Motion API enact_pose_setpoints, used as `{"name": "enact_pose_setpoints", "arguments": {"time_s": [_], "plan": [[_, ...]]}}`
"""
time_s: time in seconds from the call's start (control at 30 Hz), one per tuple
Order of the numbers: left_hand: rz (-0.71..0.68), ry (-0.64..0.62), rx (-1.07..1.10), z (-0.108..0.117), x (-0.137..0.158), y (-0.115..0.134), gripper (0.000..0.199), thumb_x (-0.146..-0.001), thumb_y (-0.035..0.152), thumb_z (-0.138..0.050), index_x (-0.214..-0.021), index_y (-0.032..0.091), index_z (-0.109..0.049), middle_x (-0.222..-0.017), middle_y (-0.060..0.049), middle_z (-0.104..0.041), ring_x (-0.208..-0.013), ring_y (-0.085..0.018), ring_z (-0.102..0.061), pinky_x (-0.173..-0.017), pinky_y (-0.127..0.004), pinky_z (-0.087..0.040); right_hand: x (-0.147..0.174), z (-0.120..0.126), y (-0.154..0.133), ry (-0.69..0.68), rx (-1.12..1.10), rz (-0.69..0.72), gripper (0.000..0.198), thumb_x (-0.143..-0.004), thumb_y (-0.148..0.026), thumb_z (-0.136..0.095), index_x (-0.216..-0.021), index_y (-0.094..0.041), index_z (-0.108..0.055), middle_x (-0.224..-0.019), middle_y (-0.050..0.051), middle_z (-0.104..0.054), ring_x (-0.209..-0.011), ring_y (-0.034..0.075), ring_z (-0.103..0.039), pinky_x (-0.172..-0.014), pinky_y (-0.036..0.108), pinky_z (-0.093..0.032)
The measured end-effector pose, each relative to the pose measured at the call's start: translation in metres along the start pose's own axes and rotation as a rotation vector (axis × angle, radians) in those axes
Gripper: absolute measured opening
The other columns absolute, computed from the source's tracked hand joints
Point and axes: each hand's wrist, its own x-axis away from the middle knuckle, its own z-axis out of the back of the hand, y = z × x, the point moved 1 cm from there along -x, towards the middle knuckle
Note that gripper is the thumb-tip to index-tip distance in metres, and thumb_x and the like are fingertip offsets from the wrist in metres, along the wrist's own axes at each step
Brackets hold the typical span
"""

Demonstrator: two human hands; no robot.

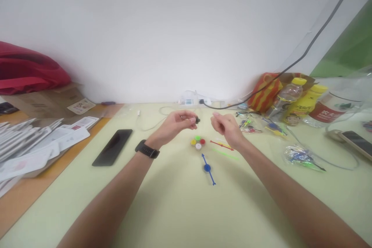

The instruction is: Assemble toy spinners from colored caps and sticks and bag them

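Observation:
My left hand [178,124], with a black watch [147,149] on its wrist, pinches a small black round piece [197,119] between thumb and fingertips. To its right, my right hand [228,127] is closed and raised above the table; what its fingers hold, if anything, is hidden. Below and between the hands sit small round discs: green [197,138], yellow [193,142], red [202,142] and white [198,147]. Nearer to me lies a blue arrow spinner [207,167] with a round centre. Beside my right wrist are a red arrow [222,145] and a blurred green arrow [225,154].
A black phone [112,148] lies left; beyond it are stacked papers [43,143] and a cardboard box [43,102]. At right are bagged plastic pieces [302,155], bottles [305,102] and another phone [357,143]. A dark cable [290,66] runs along the wall [162,35].

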Motion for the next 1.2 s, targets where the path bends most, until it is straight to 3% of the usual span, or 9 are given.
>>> {"name": "enact_pose_setpoints", "arguments": {"time_s": [0.13, 0.37, 0.6, 0.87, 1.2], "plan": [[-0.004, -0.02, 0.004, 0.0, 0.0, 0.001, 0.029, -0.086, 0.034, -0.079, -0.108, 0.015, -0.072, -0.097, -0.008, -0.07, -0.084, -0.017, -0.069, -0.082, -0.031, -0.054, -0.002, -0.002, -0.005, 0.035, 0.025, 0.046, 0.042, -0.095, -0.049, -0.063, -0.067, -0.02, -0.054, -0.06, -0.004, -0.044, -0.055, 0.011, -0.037, -0.053, 0.028, -0.028], [0.001, -0.038, 0.009, -0.001, 0.0, 0.001, 0.029, -0.087, 0.034, -0.079, -0.109, 0.015, -0.072, -0.095, -0.007, -0.069, -0.085, -0.016, -0.069, -0.082, -0.031, -0.054, -0.003, -0.005, -0.002, 0.037, 0.027, 0.071, 0.029, -0.092, -0.047, -0.069, -0.09, -0.022, -0.055, -0.072, -0.003, -0.053, -0.065, 0.013, -0.05, -0.057, 0.026, -0.04], [0.022, -0.03, 0.032, 0.0, 0.001, 0.003, 0.029, -0.086, 0.034, -0.079, -0.108, 0.016, -0.073, -0.095, -0.007, -0.07, -0.084, -0.016, -0.069, -0.085, -0.032, -0.054, -0.004, 0.005, -0.004, 0.049, 0.102, 0.059, 0.025, -0.093, -0.043, -0.068, -0.09, -0.021, -0.057, -0.068, -0.004, -0.054, -0.062, 0.013, -0.05, -0.055, 0.026, -0.04], [0.031, 0.018, 0.044, 0.003, 0.003, 0.004, 0.031, -0.084, 0.035, -0.081, -0.107, 0.015, -0.075, -0.094, -0.008, -0.073, -0.084, -0.017, -0.069, -0.084, -0.032, -0.054, -0.002, 0.021, -0.003, -0.036, 0.298, -0.041, 0.026, -0.093, -0.044, -0.065, -0.086, -0.019, -0.061, -0.069, -0.002, -0.057, -0.06, 0.012, -0.05, -0.055, 0.025, -0.04], [0.234, 0.164, 0.157, -0.005, 0.054, -0.033, 0.028, -0.085, 0.035, -0.08, -0.105, 0.016, -0.077, -0.101, -0.009, -0.075, -0.09, -0.017, -0.068, -0.092, -0.032, -0.052, 0.062, 0.031, 0.019, -0.201, 0.463, -0.218, 0.021, -0.094, -0.037, -0.06, -0.085, -0.019, -0.064, -0.069, -0.003, -0.058, -0.059, 0.012, -0.046, -0.054, 0.025, -0.035]]}}
